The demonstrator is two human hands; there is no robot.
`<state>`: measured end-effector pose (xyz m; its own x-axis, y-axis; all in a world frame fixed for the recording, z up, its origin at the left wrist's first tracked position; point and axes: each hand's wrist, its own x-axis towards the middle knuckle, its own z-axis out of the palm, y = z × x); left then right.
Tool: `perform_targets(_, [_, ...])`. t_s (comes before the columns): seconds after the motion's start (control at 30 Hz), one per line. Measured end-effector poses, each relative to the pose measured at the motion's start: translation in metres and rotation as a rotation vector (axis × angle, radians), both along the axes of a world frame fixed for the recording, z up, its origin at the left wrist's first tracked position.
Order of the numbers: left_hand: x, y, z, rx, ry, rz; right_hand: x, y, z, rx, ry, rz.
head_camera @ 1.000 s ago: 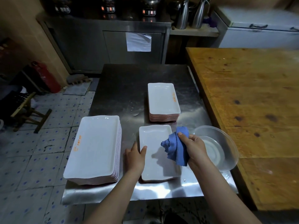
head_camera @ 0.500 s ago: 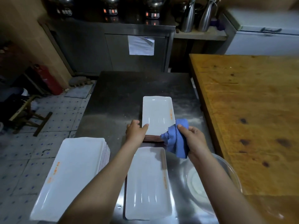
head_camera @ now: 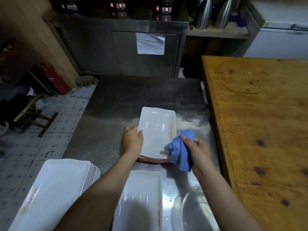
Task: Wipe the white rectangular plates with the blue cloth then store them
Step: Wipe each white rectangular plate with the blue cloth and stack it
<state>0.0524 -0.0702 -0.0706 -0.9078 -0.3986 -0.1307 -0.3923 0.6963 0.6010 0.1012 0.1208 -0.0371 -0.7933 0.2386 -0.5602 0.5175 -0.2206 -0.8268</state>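
stool (head_camera: 33,115): on the tiled floor, well apart from the left fingers, far out to their left.
tall stack (head_camera: 55,189): white rectangular plates piled at the table's near left corner, to the left of the left fingers and nearer to us; nothing touches it.
table (head_camera: 108,114): steel, and it carries all the plates; a bare stretch lies beyond both sets of fingers.
left hand (head_camera: 132,140): we see it gripping the left rim of the top plate, thumb laid over the rim, the other fingers (head_camera: 128,129) curled at the edge.
top plate (head_camera: 157,130): white, with orange print along its right rim; it sits over the small stack (head_camera: 153,160), between the left fingers and the right ones. We cannot tell whether it is raised off the stack.
near plate (head_camera: 141,197): a single white plate flat on the table, nearer to us than both sets of fingers.
blue cloth (head_camera: 181,150): bunched, its loose tip over the top plate's near right corner.
right hand (head_camera: 199,150): its fingers (head_camera: 187,139) are curled round the blue cloth, just right of the top plate.
clear bowl (head_camera: 195,210): on the table, nearer to us than the right fingers, partly behind the right forearm.
wooden table (head_camera: 258,114): beside the steel one, to the right of the right fingers.
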Motion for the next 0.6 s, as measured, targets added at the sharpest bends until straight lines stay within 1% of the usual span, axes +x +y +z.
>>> perform_targets(0.07, [0.0,-0.002,0.003,0.025,0.046,0.023,0.002,0.002,-0.002,0.005,-0.01,-0.009])
perform_targets(0.13, [-0.003,-0.002,0.007,0.112,0.053,0.035,0.003,0.004,-0.004,0.005,-0.015,-0.015])
perform_targets(0.3, [-0.005,-0.002,0.018,0.353,0.025,0.05,-0.001,0.01,0.005,0.004,0.033,-0.01])
perform_targets(0.47, [-0.003,-0.004,0.027,0.46,-0.017,0.113,0.004,0.014,0.018,-0.026,0.096,-0.041])
perform_targets(0.6, [0.01,-0.006,0.032,0.6,-0.042,0.16,0.014,0.014,0.03,-0.039,0.133,-0.07])
